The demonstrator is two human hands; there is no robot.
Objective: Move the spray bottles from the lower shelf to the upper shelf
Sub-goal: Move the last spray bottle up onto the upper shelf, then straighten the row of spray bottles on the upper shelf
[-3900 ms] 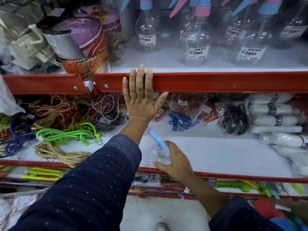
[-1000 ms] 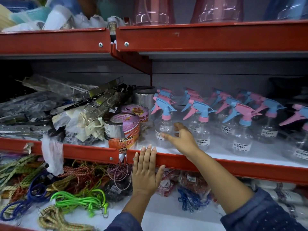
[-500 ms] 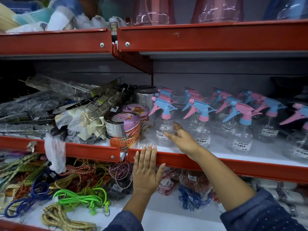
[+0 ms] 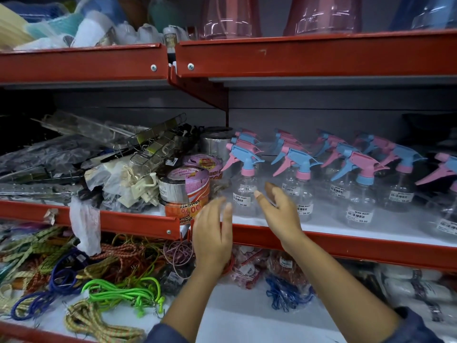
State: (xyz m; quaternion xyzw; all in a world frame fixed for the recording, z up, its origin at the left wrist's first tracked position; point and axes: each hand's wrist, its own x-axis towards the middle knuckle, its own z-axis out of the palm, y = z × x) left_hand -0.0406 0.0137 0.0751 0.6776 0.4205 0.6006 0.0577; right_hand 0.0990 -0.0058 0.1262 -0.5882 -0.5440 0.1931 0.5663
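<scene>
Both grips empty, spread before red-edged shelf (image 4: 346, 251) of spray bottles (image 4: 244, 189).

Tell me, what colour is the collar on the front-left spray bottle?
Pink, under a blue spray head with a pink trigger, on the front-left spray bottle; head view.

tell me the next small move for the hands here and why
Probably draw both hands back and down to the lower shelf for another bottle. The right hand and left hand are open and empty, and the front-left spray bottle already stands upright on the upper shelf.
</scene>
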